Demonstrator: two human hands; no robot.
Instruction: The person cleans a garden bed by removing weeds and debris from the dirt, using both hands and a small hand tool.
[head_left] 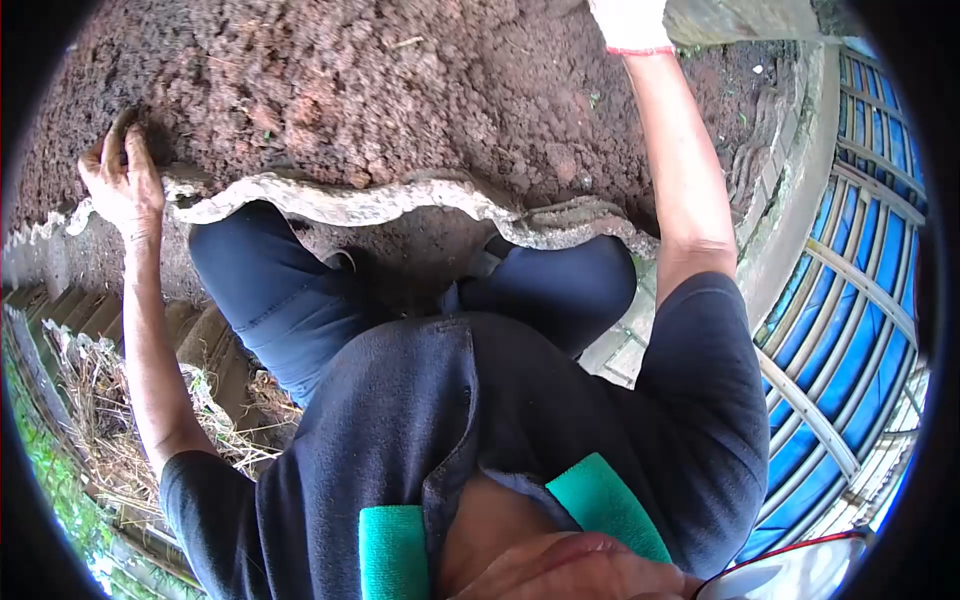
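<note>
My left hand [125, 178], bare and dirt-stained, rests at the left on the wavy pale rim [345, 203] of a raised bed. Its fingers are apart and slightly bent, with the tips on the loose brown soil [340, 95]; nothing shows in them. At the top right my right hand [632, 22] wears a white glove with a red cuff. It reaches over the far part of the soil. Its fingers lie beyond the picture's edge, so whether it holds anything is hidden.
My bent knees [270, 260] press close to the bed's near rim. A concrete ledge [790, 210] runs along the right, beside blue sheeting [850, 290] behind slats. At the lower left lies dry straw [120, 410]. A grey slab [740, 20] borders the soil at the top right.
</note>
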